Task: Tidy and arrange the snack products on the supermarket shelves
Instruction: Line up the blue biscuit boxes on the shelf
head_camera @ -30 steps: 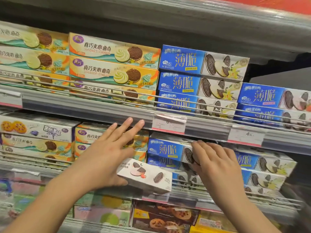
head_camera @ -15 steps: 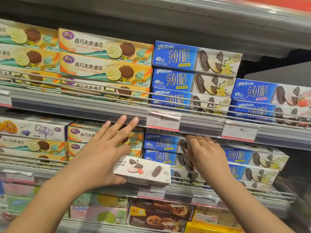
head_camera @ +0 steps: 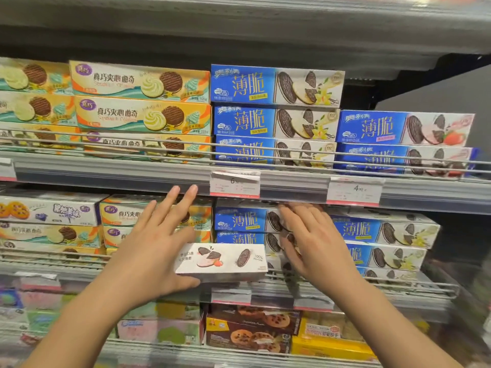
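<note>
White rectangular cardboard biscuit box with a strawberry and dark sandwich-cookie print (head_camera: 221, 261) sits in front of the middle shelf's wire front rail (head_camera: 345, 281), off the shelf, carried by my left hand (head_camera: 148, 251). Thumb under the box's lower left corner, palm against its left end, the other fingers (head_camera: 183, 197) straight and fanned upward, not wrapped. So it's a 1-point support at one end; the right end of the box hangs free.

Right hand (head_camera: 316, 243) is flat, fingers straight and together, pressed on the front faces of the stack of blue-and-white cardboard thin-cookie boxes (head_camera: 247, 224) just right of the held box. It pinches nothing.

Risks as I judge them:
1. Box tips or slides off the thumb, since the grip is at one end only. It would drop onto the rail or the brown chocolate-chip cookie boxes (head_camera: 252, 330) on the shelf below.
2. Pushing the blue stack too hard or off-centre skews it into the neighbouring blue-and-white stack (head_camera: 382, 232) on the right, or shoves the top box back alone.
3. Little headroom under the grey shelf edge with white price tags (head_camera: 234, 183); knuckles or the box could snag a tag.
4. The print matches the strawberry boxes (head_camera: 403, 128) 1 shelf up, so slotting it here may misfile it.
</note>
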Tool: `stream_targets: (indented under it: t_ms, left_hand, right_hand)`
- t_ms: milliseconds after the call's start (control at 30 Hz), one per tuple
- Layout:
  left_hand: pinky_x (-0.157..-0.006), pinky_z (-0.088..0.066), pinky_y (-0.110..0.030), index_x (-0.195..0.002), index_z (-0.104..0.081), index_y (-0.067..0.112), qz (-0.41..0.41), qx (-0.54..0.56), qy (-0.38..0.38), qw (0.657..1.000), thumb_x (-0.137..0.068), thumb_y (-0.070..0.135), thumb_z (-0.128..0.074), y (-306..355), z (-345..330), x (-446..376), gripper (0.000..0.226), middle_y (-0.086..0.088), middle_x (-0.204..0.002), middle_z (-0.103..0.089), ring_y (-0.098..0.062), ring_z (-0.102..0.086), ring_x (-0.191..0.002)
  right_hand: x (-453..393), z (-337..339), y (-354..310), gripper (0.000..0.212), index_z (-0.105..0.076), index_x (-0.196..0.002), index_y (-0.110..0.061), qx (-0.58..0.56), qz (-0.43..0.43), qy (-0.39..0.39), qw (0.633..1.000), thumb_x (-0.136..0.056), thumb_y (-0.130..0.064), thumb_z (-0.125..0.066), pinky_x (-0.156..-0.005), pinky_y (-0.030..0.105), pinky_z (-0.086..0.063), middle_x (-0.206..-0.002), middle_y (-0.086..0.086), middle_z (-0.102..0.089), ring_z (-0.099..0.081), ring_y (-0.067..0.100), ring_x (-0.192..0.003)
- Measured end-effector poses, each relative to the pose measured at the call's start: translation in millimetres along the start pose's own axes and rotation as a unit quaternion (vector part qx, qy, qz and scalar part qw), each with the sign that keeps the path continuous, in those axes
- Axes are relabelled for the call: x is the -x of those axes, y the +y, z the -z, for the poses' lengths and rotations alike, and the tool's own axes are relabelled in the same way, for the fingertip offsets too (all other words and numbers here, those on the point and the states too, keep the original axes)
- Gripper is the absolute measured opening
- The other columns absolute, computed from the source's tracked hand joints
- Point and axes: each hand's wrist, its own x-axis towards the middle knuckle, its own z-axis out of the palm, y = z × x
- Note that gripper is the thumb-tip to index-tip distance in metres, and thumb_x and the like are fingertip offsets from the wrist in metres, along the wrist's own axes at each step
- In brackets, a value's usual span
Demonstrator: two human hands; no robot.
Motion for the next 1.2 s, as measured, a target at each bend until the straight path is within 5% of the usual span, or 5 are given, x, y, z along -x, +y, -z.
stream_targets:
  t_ms: [233, 533, 733, 900, 1200]
  left_hand:
    - [-0.117, -0.03, -0.051, -0.098, -0.051, 0.039, -0.015, 0.105, 0.03, 0.994, -0.056, 0.079, -0.07, 62.3, -27.1, 16.8, 0.061, 0.001, -0.169, -0.014, -0.028, -0.016, -0.155]
    - [-0.107, -0.03, -0.04, -0.092, -0.064, 0.038, -0.032, 0.169, -0.04, 0.984, -0.059, 0.087, -0.058, 136.6, -43.9, -3.3, 0.059, 0.006, -0.155, -0.045, -0.021, -0.047, -0.136]
    - [-0.102, -0.027, -0.003, -0.123, -0.046, 0.059, 0.097, 0.338, -0.064, 0.934, -0.062, 0.086, -0.059, 163.2, -33.8, -13.4, 0.068, 0.049, -0.13, -0.041, 0.028, -0.034, -0.12]
    - [-0.069, -0.061, -0.034, -0.107, -0.064, 0.042, 0.211, 0.569, -0.11, 0.787, -0.059, 0.056, -0.09, 187.6, -32.8, -19.1, 0.056, 0.009, -0.098, -0.077, -0.014, -0.073, -0.08]
    - [-0.064, -0.053, -0.018, -0.1, -0.067, 0.017, 0.236, 0.619, -0.064, 0.747, -0.073, 0.04, -0.081, 250.5, -11.4, -44.6, 0.038, 0.006, -0.084, -0.078, -0.009, -0.073, -0.072]
  right_hand:
    - [92.3, 31.4, -37.7, 0.056, -0.053, -0.136, -0.042, -0.389, -0.165, -0.04, 0.905, -0.084, -0.059, -0.063, -0.102, 0.015, -0.039, -0.138, -0.027, -0.056, -0.052, -0.004, -0.128]
    - [147.2, 36.5, 13.7, 0.051, -0.051, -0.133, -0.045, -0.216, -0.119, -0.049, 0.968, -0.084, -0.053, -0.065, -0.088, 0.022, -0.049, -0.137, -0.016, -0.051, -0.057, 0.005, -0.118]
    - [174.7, 67.1, 51.7, 0.037, -0.068, -0.119, -0.032, -0.297, -0.192, -0.015, 0.935, -0.084, -0.047, -0.07, -0.095, 0.015, -0.044, -0.125, -0.012, -0.061, -0.062, 0.01, -0.118]
    - [199.8, 82.5, 71.7, 0.038, -0.072, -0.113, -0.032, -0.324, -0.249, -0.013, 0.912, -0.08, -0.051, -0.07, -0.087, 0.007, -0.045, -0.123, -0.013, -0.066, -0.064, 0.005, -0.115]
    - [200.9, 93.2, 82.2, 0.057, -0.059, -0.132, -0.025, -0.068, -0.062, 0.032, 0.995, -0.089, -0.062, -0.058, -0.104, 0.04, -0.042, -0.126, -0.008, -0.066, -0.06, 0.014, -0.115]
